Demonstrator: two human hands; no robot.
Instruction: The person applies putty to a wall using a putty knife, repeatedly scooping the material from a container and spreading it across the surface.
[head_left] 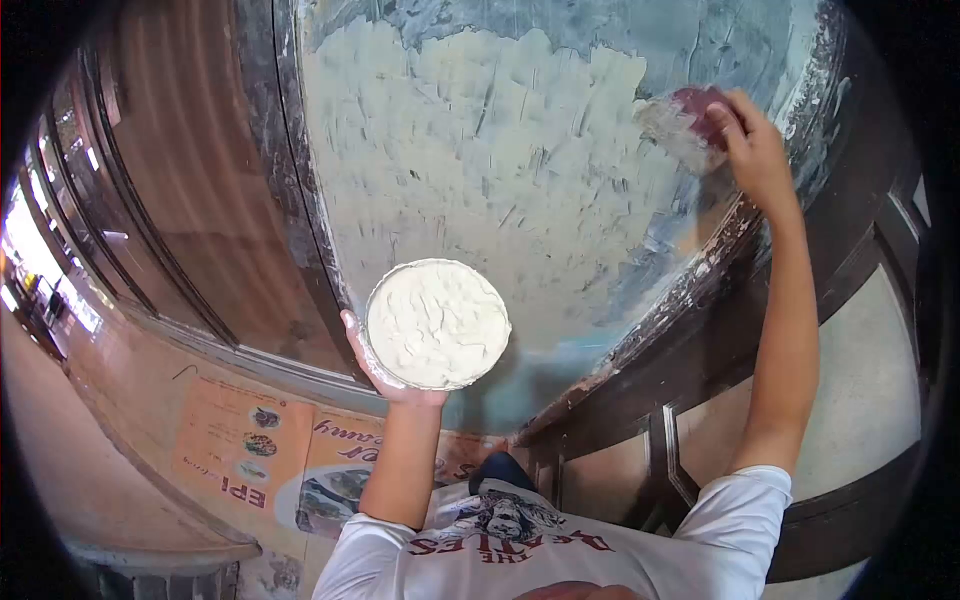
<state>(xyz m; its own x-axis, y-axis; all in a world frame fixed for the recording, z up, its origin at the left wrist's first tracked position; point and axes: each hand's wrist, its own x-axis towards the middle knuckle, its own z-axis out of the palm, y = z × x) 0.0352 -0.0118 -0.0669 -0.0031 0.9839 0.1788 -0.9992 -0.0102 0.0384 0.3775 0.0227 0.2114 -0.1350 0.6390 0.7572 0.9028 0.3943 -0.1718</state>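
Note:
My left hand (385, 378) is closed around the lower left side of a round tub (436, 261). Whitish putty (438, 325) fills it nearly to the rim, its surface ridged. Up at the right, my right hand (758, 150) grips a dark red putty spreader (703, 106), thumb on its near face. The spreader's edge is smeared with putty and lies at or against the wall panel (480, 150). Across much of that panel runs a pale, streaky putty coat, with bluish-grey surface showing above it and along the right side.
Dark, putty-spotted trim (660, 305) borders the panel on the right, beside dark wooden framing (600, 430). Brown panelling (215, 190) stands to the left. A printed food poster (245, 440) lies on the floor at the lower left, near a ledge (160, 550).

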